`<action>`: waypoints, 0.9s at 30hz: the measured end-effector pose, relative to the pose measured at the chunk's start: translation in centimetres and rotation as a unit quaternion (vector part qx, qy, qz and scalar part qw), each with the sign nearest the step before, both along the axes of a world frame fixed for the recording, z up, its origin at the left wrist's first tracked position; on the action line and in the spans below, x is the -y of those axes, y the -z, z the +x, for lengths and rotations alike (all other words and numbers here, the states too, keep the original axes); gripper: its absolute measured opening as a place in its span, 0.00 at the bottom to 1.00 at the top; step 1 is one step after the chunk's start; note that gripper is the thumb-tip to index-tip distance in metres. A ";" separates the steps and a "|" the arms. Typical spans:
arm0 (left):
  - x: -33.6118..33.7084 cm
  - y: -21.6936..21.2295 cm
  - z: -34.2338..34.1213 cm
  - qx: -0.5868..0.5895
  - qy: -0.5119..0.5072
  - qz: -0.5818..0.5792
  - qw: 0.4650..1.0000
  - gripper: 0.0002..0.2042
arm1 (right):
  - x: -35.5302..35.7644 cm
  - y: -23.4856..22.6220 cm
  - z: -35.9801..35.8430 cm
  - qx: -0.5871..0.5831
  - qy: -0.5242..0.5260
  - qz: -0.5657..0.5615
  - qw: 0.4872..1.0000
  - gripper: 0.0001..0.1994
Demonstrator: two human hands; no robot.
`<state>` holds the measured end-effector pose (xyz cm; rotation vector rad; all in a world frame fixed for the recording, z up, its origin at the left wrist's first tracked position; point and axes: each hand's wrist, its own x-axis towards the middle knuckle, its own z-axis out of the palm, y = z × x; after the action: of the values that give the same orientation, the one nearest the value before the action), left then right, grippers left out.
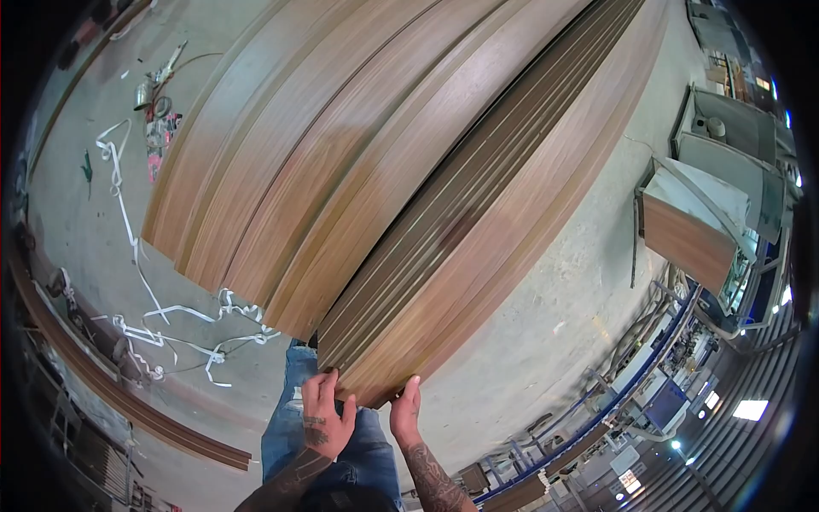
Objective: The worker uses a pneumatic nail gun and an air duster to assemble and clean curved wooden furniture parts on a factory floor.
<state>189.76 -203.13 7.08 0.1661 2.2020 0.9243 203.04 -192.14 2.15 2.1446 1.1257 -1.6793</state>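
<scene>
While gripping the near end of a long wood-grain laminate board [478, 230], both hands work at the lower middle of the view: left hand [324, 418] clasped over the board's corner, fingers [328, 384] curled onto its top face; right hand [406, 411] pressed against the end edge just beside it, thumb up, grasping the same board. Held at one end only, with the far end running off toward the upper right, resting on or against a stack of long brown wood-grain boards [299, 154] fanned across the middle. Judged as early in the handling: one board taken in hand at its end, not yet clear of the stack, the many others lying untouched. Loose white plastic strapping [171, 324] strewn over the grey concrete floor [546, 316] to the left. Blue jeans [290, 418] below the hands.
</scene>
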 end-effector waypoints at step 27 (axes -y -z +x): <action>-39.4 7.3 -28.6 0.428 -0.096 0.422 0.794 0.09 | 3.6 -5.4 3.5 0.041 -0.133 0.192 0.971 0.24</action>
<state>161.16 -163.74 -0.18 -0.0717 0.8783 1.6474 206.55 -195.76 7.55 2.1204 1.7412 -1.3278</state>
